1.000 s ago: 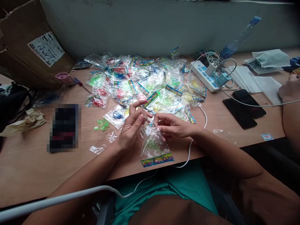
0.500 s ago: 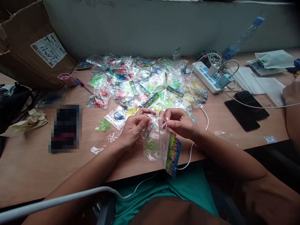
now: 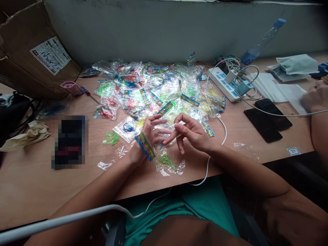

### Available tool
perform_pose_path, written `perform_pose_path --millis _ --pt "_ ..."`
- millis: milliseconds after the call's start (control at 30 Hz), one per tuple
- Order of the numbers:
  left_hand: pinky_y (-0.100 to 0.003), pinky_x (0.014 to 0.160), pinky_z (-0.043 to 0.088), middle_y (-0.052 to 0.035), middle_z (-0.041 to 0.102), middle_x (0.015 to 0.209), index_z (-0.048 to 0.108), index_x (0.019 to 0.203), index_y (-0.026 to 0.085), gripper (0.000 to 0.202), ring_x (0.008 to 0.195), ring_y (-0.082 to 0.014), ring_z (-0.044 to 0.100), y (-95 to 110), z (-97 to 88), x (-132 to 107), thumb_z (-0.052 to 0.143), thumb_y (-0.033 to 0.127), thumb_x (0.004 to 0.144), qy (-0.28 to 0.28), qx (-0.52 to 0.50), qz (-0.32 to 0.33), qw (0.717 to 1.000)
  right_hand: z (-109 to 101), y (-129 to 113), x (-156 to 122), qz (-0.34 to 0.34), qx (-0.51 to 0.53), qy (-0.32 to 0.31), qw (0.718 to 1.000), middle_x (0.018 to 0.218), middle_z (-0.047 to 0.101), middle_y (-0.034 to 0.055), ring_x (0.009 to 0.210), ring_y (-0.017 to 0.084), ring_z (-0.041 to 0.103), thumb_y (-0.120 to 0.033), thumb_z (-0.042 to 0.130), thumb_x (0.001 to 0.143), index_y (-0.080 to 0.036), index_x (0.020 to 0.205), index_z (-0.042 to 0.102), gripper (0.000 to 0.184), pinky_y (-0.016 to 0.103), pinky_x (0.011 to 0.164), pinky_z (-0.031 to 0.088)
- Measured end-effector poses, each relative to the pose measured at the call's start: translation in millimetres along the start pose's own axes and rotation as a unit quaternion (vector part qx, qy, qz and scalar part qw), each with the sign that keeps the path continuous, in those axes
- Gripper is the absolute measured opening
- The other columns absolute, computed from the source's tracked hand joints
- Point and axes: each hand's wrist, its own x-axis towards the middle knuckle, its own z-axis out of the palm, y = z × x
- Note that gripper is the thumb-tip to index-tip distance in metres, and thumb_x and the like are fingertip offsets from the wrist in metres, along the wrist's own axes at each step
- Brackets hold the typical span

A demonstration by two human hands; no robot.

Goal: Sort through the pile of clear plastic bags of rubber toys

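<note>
My left hand (image 3: 151, 135) is open, its fingers stretched toward the right hand. Against its palm and wrist side hangs a colourful printed header card (image 3: 145, 147); the clear bag of that card hardly shows, and I cannot tell whether it is around the hand. My right hand (image 3: 191, 133) pinches a small pale, see-through piece between thumb and forefinger, its other fingers loosely spread. Below the hands a green stringy rubbery toy (image 3: 166, 161) lies on clear plastic (image 3: 164, 171). Another green toy (image 3: 111, 138) sits left of my left hand.
Behind the hands is a heap of clear bags (image 3: 159, 85) with coloured toys. A power strip (image 3: 222, 83), bottle (image 3: 263, 41) and two dark phones (image 3: 263, 124) are on the right. A cardboard box (image 3: 23, 51) stands left. Another person's hand (image 3: 316, 95) is at far right.
The printed card has swung from below the right hand to the left wrist. My left fingers have opened out, and the green toy beneath is more exposed.
</note>
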Motion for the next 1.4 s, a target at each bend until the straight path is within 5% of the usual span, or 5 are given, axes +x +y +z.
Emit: perform_pose_path --millis 300,633,933,1167,1400 --pt "-0.046 0.098 0.061 -0.0171 0.049 0.155 0.016 0.158 0.036 0.081 0.134 -0.032 0.062 11 0.3 -2 0.053 0.075 0.097 0.042 0.185 0.145 0.971 6 -2 1 -0.045 -0.036 0.11 0.992 0.096 0.083 0.0038 0.043 0.012 0.068 -0.063 0.054 0.103 -0.027 0.103 0.034 0.041 0.022 0.038 0.047" --pt "-0.06 0.132 0.006 -0.0082 0.06 0.143 0.031 0.162 0.036 0.09 0.141 -0.0347 0.05 15 -5.1 -1 0.079 0.05 0.088 0.081 0.633 0.338 0.692 5 4 -2 0.003 0.026 0.006 1.0 0.131 0.077 0.0136 0.054 0.012 0.075 -0.048 0.054 0.108 -0.024 0.142 0.053 0.042 0.026 0.049 0.06" --pt "-0.047 0.11 0.037 -0.01 0.07 0.123 0.039 0.161 0.025 0.071 0.112 -0.0298 0.062 7 -5.4 -3 0.068 0.033 0.097 0.032 0.666 0.314 0.676 5 14 -2 0.059 0.035 -0.066 0.995 0.061 0.073 -0.0025 0.053 0.017 0.075 -0.053 0.069 0.099 -0.016 0.147 0.055 0.062 0.025 0.052 0.061" --pt "-0.044 0.103 0.041 -0.0129 0.067 0.131 0.038 0.161 0.025 0.066 0.119 -0.0308 0.06 5 -5.5 0 0.064 0.031 0.101 0.027 0.671 0.32 0.668 10 24 -4 0.062 0.036 -0.092 0.993 0.128 0.075 0.012 0.058 0.012 0.076 -0.041 0.077 0.096 -0.032 0.165 0.02 0.09 0.023 0.052 0.063" --pt "-0.042 0.103 0.041 -0.0114 0.068 0.129 0.038 0.16 0.026 0.065 0.118 -0.0295 0.059 4 -5.5 0 0.065 0.032 0.101 0.021 0.67 0.343 0.658 11 25 -8 0.026 -0.051 -0.073 0.996 0.133 0.072 0.0125 0.062 0.01 0.073 -0.037 0.073 0.098 -0.029 0.162 0.035 0.075 0.024 0.055 0.064"
